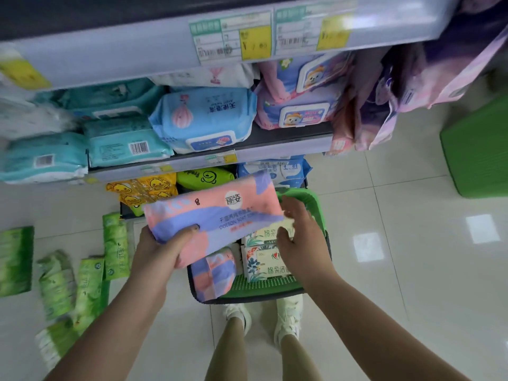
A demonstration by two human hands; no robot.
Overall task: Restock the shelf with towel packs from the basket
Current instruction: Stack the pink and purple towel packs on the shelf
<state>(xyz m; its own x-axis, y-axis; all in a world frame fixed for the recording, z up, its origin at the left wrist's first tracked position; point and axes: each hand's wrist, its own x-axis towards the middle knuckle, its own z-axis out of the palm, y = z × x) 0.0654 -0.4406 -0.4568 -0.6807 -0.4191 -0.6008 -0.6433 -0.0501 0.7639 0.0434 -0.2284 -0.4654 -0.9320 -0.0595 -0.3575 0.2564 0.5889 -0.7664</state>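
Pink-and-lilac towel pack (pixel 217 215) gripped by left hand (pixel 162 243) above green basket (pixel 316 204); right hand (pixel 299 229) loose-fingered

Bright, even indoor light. Square glare patches from overhead lamps shine on the glossy pale tiled floor (pixel 384 237). Motion blur smears the grey shelf edge with price labels (pixel 231 42) and the green packs on the floor (pixel 57 284). Wide-angle distortion bends the edges.

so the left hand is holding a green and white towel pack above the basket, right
Not quite: the head view shows the left hand holding a pink and purple plastic-wrapped towel pack, not a green and white one, above the green plastic basket.
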